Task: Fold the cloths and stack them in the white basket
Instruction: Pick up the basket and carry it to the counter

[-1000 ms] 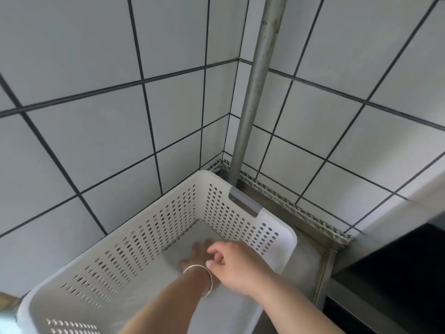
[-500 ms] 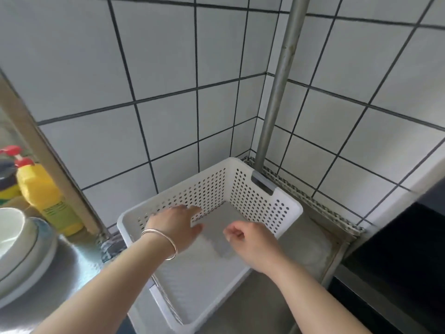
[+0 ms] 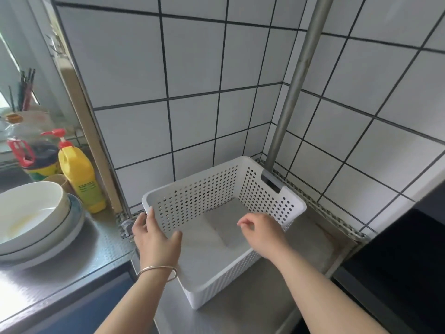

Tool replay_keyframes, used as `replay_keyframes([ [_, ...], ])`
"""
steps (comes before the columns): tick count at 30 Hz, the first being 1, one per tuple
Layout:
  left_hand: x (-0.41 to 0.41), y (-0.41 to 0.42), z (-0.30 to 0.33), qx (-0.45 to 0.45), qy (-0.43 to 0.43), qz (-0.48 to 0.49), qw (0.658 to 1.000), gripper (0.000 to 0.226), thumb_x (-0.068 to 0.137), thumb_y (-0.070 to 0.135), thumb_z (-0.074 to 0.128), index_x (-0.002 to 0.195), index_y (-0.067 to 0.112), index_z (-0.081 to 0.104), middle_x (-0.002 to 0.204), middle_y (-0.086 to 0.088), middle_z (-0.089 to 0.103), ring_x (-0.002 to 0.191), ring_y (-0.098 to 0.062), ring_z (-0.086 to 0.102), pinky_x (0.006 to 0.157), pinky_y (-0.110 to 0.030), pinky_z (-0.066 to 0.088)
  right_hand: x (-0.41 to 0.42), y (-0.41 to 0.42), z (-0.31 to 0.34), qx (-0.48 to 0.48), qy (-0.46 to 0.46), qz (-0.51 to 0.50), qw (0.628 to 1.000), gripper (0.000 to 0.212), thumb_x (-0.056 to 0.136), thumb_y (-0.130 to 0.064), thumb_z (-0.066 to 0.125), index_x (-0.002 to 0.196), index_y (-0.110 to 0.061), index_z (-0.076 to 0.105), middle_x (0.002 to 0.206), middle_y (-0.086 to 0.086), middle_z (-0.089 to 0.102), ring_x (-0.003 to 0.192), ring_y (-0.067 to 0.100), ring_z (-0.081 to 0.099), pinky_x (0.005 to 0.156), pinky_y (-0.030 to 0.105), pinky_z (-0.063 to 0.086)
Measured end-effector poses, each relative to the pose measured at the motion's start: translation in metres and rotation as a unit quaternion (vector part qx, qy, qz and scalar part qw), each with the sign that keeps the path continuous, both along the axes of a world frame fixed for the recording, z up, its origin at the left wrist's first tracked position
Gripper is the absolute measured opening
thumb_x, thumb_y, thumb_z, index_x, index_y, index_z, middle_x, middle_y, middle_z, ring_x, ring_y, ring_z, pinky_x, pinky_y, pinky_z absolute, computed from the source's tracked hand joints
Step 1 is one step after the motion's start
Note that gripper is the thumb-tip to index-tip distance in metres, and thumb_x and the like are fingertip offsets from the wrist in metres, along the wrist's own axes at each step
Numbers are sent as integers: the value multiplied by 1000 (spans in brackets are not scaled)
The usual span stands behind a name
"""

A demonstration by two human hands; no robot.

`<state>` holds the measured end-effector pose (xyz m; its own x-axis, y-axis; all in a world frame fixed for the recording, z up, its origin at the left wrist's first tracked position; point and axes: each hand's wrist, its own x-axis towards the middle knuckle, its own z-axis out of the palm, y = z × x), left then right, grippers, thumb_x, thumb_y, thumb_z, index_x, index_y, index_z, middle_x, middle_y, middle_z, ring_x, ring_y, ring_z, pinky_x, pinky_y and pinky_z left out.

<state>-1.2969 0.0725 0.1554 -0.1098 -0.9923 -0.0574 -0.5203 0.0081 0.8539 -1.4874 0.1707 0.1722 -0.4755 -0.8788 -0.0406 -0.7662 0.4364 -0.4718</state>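
The white perforated basket (image 3: 207,189) stands on a steel counter in the tiled corner. A folded pale grey cloth (image 3: 226,220) lies flat on its floor toward the back right. My left hand (image 3: 154,237), with a bangle on its wrist, hovers at the basket's near left corner with straight spread fingers and holds nothing. Over the basket's right side, above the cloth, my right hand (image 3: 262,232) hangs with loosely curled fingers and is empty.
A metal pole (image 3: 293,88) rises behind the basket's back right corner. Stacked bowls (image 3: 36,220) sit on the left counter, with a yellow pump bottle (image 3: 79,174) and other bottles behind them. A dark surface (image 3: 397,266) lies at the right.
Both hands have drawn back out of the basket, the left one moving to the near left corner. The cloth stays on the basket floor. The camera has pulled back and left.
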Motion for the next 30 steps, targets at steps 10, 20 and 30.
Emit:
replay_keyframes([
  [10, -9, -11, -15, 131, 141, 125, 973, 32, 83, 5, 58, 114, 11, 53, 98, -9, 63, 80, -29, 56, 72, -36, 45, -87, -46, 5, -7, 139, -142, 980, 43, 87, -18, 55, 130, -15, 48, 131, 8, 46, 121, 26, 39, 97, 38, 37],
  [20, -9, -11, -22, 154, 233, 108, 954, 19, 96, 4, 41, 107, 15, 53, 86, -7, 58, 58, -15, 52, 46, -25, 40, -133, -90, -15, 53, 38, -181, 981, 44, 90, -17, 51, 132, -11, 43, 128, 12, 51, 111, 32, 54, 82, 35, 46],
  [30, -2, -19, 4, 134, 231, 49, 962, 34, 96, 8, 39, 94, 36, 58, 58, 2, 39, 43, -11, 32, 37, -14, 28, -143, -58, 1, 86, -16, -246, 965, 36, 93, -39, 44, 98, -8, 62, 86, 12, 63, 65, 23, 53, 48, 23, 35],
])
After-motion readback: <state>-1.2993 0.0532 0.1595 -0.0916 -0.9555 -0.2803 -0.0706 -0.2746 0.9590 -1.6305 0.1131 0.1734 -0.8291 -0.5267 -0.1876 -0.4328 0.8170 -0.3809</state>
